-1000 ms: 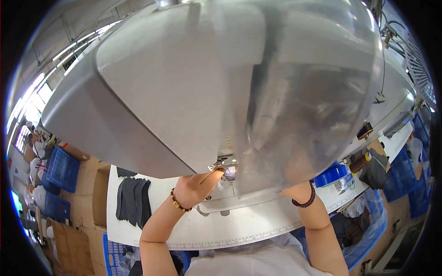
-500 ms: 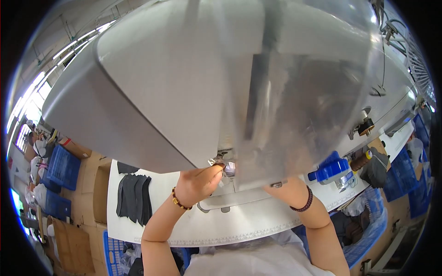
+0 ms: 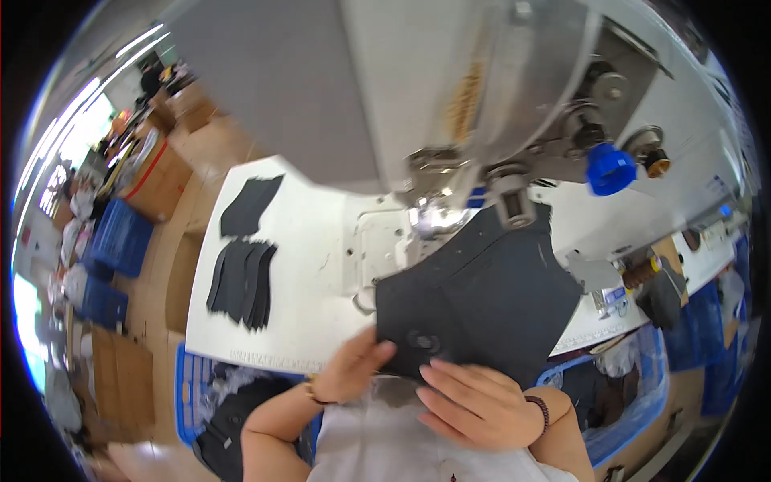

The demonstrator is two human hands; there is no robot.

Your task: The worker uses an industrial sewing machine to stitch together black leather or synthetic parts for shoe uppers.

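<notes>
A large dark grey fabric piece (image 3: pixel 498 297) with a seam line across it lies over the sewing machine's white bed, its far part under the machine head (image 3: pixel 438 185). At its near left corner is my left hand (image 3: pixel 353 368), thumb on top of the edge and the other fingers partly hidden, closed on the fabric. My right hand (image 3: pixel 482 406) lies across the near edge, palm down, with its fingers stretched out and slightly apart. A small round mark shows on the fabric between the hands.
Dark fabric strips (image 3: pixel 241 283) lie stacked on the white table (image 3: pixel 313 241) at left, with another dark piece (image 3: pixel 250 205) behind them. A blue knob (image 3: pixel 610 169) and a brown thread spool (image 3: pixel 641 273) are at right. Blue crates (image 3: pixel 183 394) stand below the table's front.
The machine head filled most of the view earlier and now appears farther off. Both hands have come back from under it toward me, and the large fabric piece is now in sight.
</notes>
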